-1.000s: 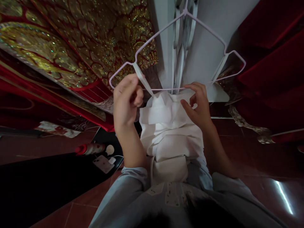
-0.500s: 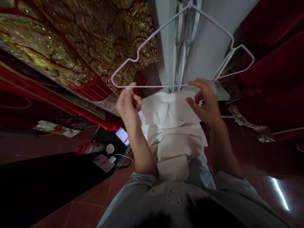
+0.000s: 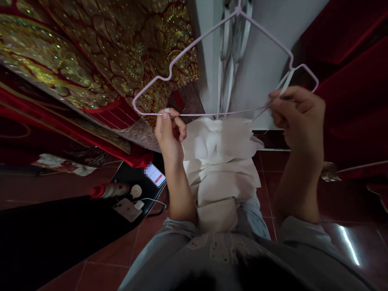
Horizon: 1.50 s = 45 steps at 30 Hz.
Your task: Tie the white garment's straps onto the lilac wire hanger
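A pale pink clothes hanger hangs in front of me, its long bottom bar facing me. My left hand pinches that bar near its left end, thumb below and fingers over it. My right hand is closed on a thin white strap that loops over the hanger's right notch; its fingers lie close to the bar's right part. Below the bar, a cream-white garment with layered folds drapes down over my lap. How the strap joins the garment is hard to see.
Gold-sequined red garments hang at left, dark red cloth at right. Behind the hanger are a pale panel and white straps. A black bench bears a lit phone, another phone and a red-capped bottle.
My right hand has moved right and closed on the white strap, pulling it toward me. My left hand has taken hold of the bar. The hanger has shifted slightly left.
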Each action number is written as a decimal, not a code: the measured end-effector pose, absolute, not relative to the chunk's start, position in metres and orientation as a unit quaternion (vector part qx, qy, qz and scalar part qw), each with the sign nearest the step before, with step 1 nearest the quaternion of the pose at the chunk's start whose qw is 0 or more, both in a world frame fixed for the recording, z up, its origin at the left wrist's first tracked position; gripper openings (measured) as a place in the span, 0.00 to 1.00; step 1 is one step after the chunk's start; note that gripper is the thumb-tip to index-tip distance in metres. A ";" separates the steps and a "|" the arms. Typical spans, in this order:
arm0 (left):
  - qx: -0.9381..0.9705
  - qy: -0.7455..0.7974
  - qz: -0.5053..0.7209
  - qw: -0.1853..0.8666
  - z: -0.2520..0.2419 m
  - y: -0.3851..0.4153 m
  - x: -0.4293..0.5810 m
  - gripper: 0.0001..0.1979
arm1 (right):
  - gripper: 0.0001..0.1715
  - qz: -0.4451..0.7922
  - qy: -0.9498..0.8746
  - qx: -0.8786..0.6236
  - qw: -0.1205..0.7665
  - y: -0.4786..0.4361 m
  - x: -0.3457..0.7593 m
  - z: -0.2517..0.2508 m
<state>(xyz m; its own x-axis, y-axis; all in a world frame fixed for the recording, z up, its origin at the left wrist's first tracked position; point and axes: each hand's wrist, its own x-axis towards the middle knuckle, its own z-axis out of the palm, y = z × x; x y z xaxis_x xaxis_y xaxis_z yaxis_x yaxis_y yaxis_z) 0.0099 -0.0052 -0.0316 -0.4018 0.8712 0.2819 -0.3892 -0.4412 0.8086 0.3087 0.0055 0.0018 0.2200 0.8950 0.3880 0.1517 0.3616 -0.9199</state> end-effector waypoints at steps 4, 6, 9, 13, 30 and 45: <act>0.381 0.381 0.748 0.387 -0.032 -0.003 0.007 0.26 | 0.33 0.239 -0.483 -0.405 0.738 0.041 0.336 -0.004; 0.392 0.366 0.753 0.381 -0.033 -0.003 0.005 0.26 | 0.32 0.184 -0.405 -0.374 0.814 0.052 0.353 -0.016; 0.401 0.333 0.764 0.380 -0.035 -0.002 0.006 0.24 | 0.18 0.097 -0.354 -0.380 0.849 0.045 0.357 -0.033; 0.393 0.339 0.757 0.397 -0.036 -0.004 0.013 0.24 | 0.12 0.114 -0.463 -0.398 0.784 0.011 0.318 -0.038; 0.426 0.367 0.826 0.042 -0.070 0.029 -0.067 0.12 | 0.20 0.181 -0.577 -0.487 0.631 -0.005 0.300 -0.026; 0.432 0.343 0.795 0.252 -0.045 0.035 -0.096 0.07 | 0.09 0.199 -0.585 -0.473 0.628 -0.008 0.300 -0.026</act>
